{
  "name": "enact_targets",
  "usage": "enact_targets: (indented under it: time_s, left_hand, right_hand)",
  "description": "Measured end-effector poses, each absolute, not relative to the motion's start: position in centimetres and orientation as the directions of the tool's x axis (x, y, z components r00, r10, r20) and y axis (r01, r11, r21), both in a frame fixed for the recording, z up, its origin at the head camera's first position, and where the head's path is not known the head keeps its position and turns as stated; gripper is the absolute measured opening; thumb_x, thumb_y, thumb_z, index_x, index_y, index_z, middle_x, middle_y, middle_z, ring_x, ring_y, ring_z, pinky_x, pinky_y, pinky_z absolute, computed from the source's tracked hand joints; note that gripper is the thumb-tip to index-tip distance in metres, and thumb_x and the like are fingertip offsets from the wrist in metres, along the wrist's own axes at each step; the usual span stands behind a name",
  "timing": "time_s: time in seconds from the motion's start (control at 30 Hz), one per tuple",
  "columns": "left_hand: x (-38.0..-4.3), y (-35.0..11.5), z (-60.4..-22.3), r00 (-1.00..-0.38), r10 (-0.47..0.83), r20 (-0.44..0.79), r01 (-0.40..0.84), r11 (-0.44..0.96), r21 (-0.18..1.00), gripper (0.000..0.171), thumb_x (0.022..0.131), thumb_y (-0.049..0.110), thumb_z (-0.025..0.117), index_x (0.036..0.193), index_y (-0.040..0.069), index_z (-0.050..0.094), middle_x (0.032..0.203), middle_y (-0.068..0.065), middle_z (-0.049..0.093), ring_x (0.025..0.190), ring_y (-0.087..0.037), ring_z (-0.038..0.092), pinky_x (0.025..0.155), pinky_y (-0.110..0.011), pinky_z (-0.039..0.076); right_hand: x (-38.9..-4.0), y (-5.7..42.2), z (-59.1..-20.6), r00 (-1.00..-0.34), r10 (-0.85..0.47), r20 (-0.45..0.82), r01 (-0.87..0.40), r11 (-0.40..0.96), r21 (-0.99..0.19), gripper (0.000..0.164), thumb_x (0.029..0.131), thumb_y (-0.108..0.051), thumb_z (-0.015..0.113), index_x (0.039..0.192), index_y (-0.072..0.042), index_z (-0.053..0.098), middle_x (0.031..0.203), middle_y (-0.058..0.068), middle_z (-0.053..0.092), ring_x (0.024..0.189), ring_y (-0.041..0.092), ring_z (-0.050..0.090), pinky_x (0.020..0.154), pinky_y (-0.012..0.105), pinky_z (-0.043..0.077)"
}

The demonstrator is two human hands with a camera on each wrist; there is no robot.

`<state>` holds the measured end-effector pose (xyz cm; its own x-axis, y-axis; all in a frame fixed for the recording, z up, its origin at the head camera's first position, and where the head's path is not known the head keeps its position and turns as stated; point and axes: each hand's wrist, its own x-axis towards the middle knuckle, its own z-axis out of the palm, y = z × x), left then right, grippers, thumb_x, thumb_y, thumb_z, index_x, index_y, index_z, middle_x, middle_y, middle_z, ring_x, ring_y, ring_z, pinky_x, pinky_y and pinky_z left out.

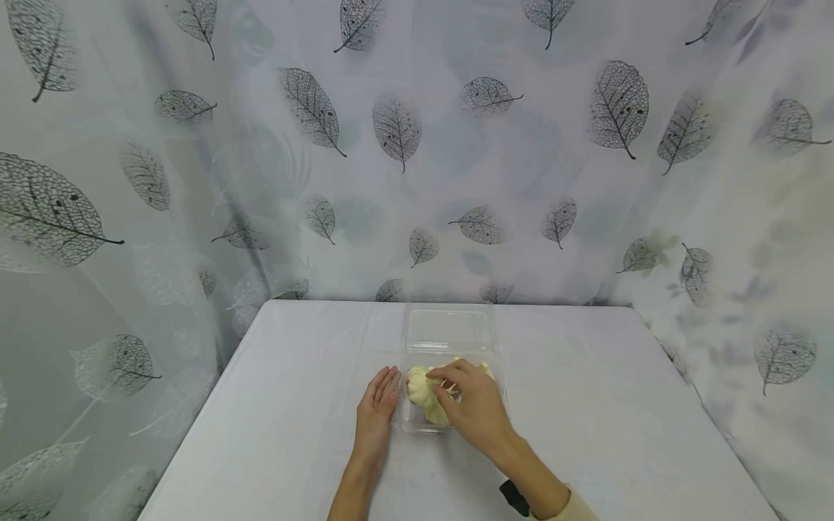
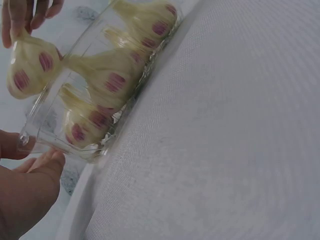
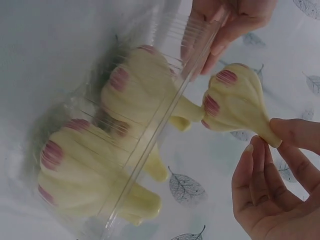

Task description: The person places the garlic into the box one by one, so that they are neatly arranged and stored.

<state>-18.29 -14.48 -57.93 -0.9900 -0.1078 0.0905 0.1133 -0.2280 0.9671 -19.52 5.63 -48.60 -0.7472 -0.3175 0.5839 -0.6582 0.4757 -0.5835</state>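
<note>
My right hand (image 1: 481, 411) pinches a garlic bulb (image 3: 236, 102) by its stem between thumb and fingers. Pale yellow with purple-pink patches, the bulb hangs over the rim of a clear plastic clamshell box (image 1: 412, 427). Several more garlic bulbs (image 2: 111, 75) of the same look lie inside the box, seen through its wall in both wrist views. My left hand (image 1: 376, 414) rests against the box's left side, fingers (image 1: 384, 383) straight and together. In the left wrist view the left thumb and fingertips are right at the box's corner.
The box's lid (image 1: 449, 329) is folded back, away from me, onto the white-covered table (image 1: 313, 369). A curtain (image 1: 430, 159) with a leaf print stands behind the table and along both sides. A dark band (image 1: 515, 498) shows at my right wrist.
</note>
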Motion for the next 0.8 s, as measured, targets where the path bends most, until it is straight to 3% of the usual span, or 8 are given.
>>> enact_targets:
  time_s: [0.2,0.8]
  left_hand:
    - [-18.3,-14.6,-58.0,-0.989,-0.110,0.102,0.124,-0.212,0.969,0.058,0.110,0.008,0.050,0.161,-0.002,0.025,0.166,-0.019,0.035,0.154,-0.032,0.034,0.119,-0.019,0.036]
    - [-18.1,-14.5,-57.9,-0.989,-0.103,0.106,0.126,-0.218,0.968,0.058,0.110,0.008,0.051,0.161,-0.001,0.027,0.165,-0.020,0.035,0.154,-0.032,0.033,0.121,-0.022,0.035]
  right_hand:
    - [-19.6,5.0,-49.4,-0.755,-0.339,0.561,-0.651,0.484,-0.585,0.025,0.085,0.000,0.085,0.106,-0.013,0.080,0.099,-0.004,0.073,0.081,0.011,0.069,0.067,0.029,0.064]
    - [-20.0,3.4,-50.8,-0.726,-0.410,0.552,-0.680,0.547,-0.488,0.026,0.075,0.005,0.087,0.095,-0.009,0.079,0.085,0.001,0.067,0.071,0.010,0.065,0.061,0.019,0.057]
